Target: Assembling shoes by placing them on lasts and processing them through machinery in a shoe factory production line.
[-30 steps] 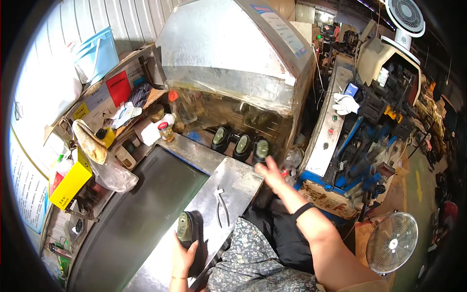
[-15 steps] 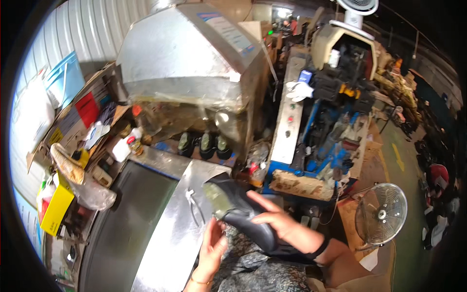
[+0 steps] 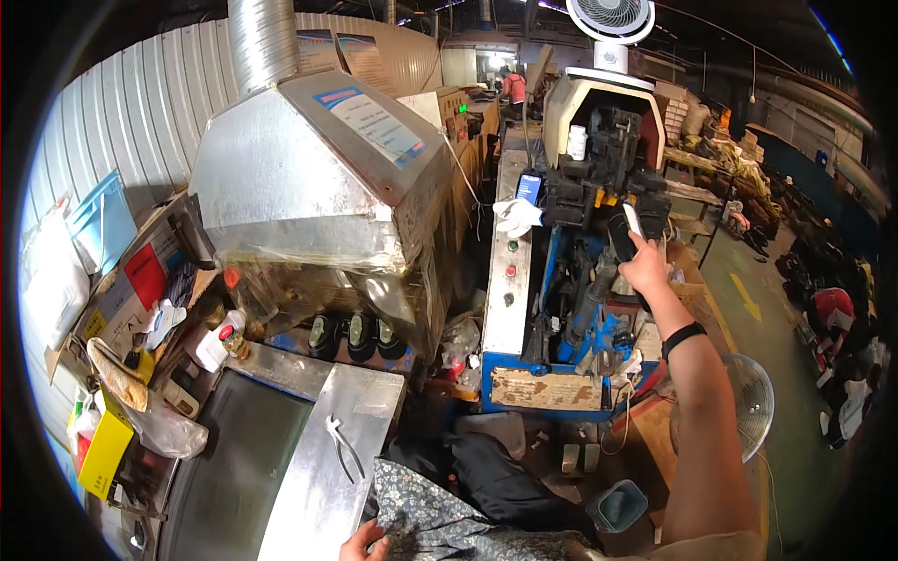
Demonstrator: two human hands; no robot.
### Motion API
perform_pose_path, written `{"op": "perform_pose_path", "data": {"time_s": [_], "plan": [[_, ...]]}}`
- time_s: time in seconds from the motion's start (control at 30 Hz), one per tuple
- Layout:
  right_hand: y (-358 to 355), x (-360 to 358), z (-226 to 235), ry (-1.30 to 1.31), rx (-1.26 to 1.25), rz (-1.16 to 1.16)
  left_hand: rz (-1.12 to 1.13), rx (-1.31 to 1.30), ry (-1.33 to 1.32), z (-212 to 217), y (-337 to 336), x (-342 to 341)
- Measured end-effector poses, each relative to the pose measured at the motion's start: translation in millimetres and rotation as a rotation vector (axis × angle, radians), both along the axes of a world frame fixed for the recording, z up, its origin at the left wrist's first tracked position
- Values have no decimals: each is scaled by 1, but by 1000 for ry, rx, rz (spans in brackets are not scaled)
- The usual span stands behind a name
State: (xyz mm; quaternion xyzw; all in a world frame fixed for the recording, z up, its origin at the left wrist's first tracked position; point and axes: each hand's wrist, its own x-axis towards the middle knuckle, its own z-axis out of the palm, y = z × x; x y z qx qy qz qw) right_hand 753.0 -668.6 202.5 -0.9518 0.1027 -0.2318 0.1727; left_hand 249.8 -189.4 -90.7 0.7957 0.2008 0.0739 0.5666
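The right hand [image 3: 644, 266], arm raised to the far right, grips a dark shoe upper with a pale sole edge [image 3: 625, 234], fingers closed round its lower end, and holds it up against the dark clamping head of the blue-framed machine [image 3: 599, 201]. Mounted on a form, the shoe would likely feel stiff and moderately light; the smooth upper may slip, so the heel and waist look like the surest hold. The left hand [image 3: 360, 542] lies at the near edge on a soft, flower-printed grey cloth [image 3: 440, 524], fingers curled on it; whether they pinch it cannot be told. Beside it a pair of thin metal pliers [image 3: 344, 449] lies on the dull sheet-steel counter [image 3: 309, 486]. Behind stands a galvanised sheet-metal hood [image 3: 309, 178] over three dark rounded shoe forms [image 3: 360, 335].
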Motion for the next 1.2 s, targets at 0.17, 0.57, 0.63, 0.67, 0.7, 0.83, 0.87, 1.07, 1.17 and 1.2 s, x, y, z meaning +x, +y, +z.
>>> {"op": "perform_pose_path", "data": {"time_s": [0.17, 0.57, 0.63, 0.67, 0.7, 0.83, 0.87, 1.07, 1.17, 1.2], "plan": [[-9, 15, 13, 222, -108, 4, -2, -81, 60, 24, -6, 15], [8, -6, -28, 193, -159, 80, -283, 419, 245, 124, -77, 47], [9, -4, -29, 171, -145, 86, -312, 402, 225, 129, -79, 44], [10, -3, -29, 140, -134, 88, -321, 413, 247, 130, -80, 44], [12, -2, -30, 142, -132, 97, -328, 424, 266, 132, -81, 45], [7, 12, -30, 89, -121, 87, -238, 434, 125, 120, -72, 38], [5, 19, -28, 108, -114, 77, -230, 498, 131, 112, -69, 37], [3, 56, -18, 167, -73, 80, -256, 468, 248, 102, -72, 39], [-5, 77, -12, 145, -11, 85, -284, 528, 276, 110, -80, 46], [-4, 82, -6, 153, 4, 88, -296, 535, 303, 110, -79, 49]]}}
